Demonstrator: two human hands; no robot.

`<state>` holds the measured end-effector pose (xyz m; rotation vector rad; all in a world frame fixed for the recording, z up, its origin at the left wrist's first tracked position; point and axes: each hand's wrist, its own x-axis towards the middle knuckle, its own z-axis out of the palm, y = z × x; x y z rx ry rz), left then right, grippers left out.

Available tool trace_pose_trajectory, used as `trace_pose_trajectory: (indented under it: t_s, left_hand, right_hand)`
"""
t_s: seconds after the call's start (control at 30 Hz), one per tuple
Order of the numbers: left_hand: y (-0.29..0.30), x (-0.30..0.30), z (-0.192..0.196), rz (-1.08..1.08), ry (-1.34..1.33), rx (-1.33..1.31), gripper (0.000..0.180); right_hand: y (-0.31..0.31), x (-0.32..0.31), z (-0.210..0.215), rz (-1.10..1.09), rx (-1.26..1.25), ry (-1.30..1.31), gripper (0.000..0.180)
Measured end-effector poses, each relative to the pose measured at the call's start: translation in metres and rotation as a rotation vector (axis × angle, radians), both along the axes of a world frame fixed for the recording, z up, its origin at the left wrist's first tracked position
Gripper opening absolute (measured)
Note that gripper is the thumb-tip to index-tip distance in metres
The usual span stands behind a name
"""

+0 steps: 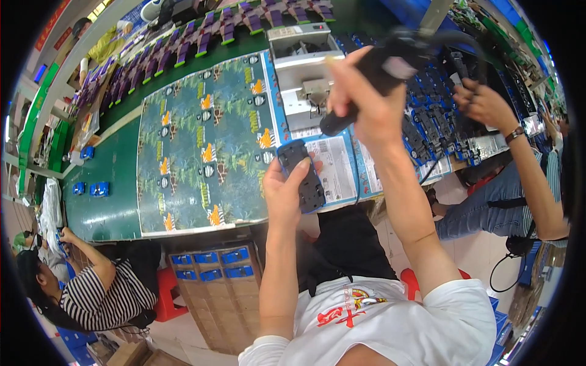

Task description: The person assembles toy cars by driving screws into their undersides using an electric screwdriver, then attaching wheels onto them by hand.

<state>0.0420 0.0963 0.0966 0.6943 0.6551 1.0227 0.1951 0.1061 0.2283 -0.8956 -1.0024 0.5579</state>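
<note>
My left hand (282, 188) grips a blue toy car body with a black underside (310, 186), underside up, near the table's front edge. My right hand (375, 110) is wrapped round a black power screwdriver (387, 64), blurred by motion, above and to the right of the car. The tool's lower end points down and left, apart from the car; its tip cannot be made out. Behind the car stands a white metal box-like fixture (295, 105), partly covered by my right hand.
Printed sheets (201, 146) cover the green table (104, 219). Many blue-black car parts (430, 131) lie at right, near a co-worker's hand (488, 107). Purple parts (229, 30) line the back. A carton with blue pieces (213, 299) stands below; another person sits at left.
</note>
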Motion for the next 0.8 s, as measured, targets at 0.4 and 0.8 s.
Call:
trace_pose_trajectory:
  t_s: [0.4,0.8]
  left_hand:
    - [-0.002,-0.002,0.009,-0.020,0.037,0.016,0.024]
    - [-0.002,-0.006,0.006,-0.041,0.031,0.074,0.035]
  right_hand:
    - [-0.017,-0.034,-0.013,0.186,0.194,0.199,0.020]
    - [-0.008,-0.028,-0.028,0.255,0.166,-0.365,0.028]
